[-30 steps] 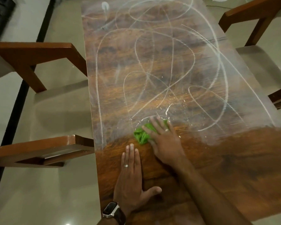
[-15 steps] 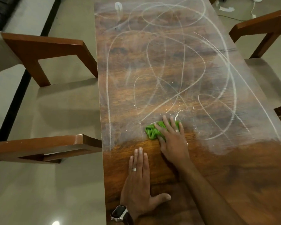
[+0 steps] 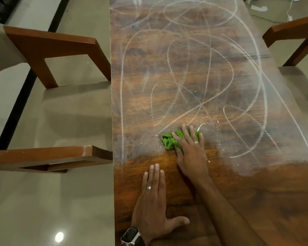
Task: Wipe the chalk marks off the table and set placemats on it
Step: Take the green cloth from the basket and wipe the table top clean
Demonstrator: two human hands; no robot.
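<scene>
Flanking both hands, wooden chairs; right hand presses crumpled green cloth flat-fingered, left hand spread on desk, looping chalk marks beyond.

we see dim warm light, a lamp's glare spot on the floor, and wide-angle bending at the edges.

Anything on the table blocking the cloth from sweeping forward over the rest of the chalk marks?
Nothing visible. The right hand presses the green cloth flat at the chalk marks' near edge; the table ahead carries only chalk.
</scene>
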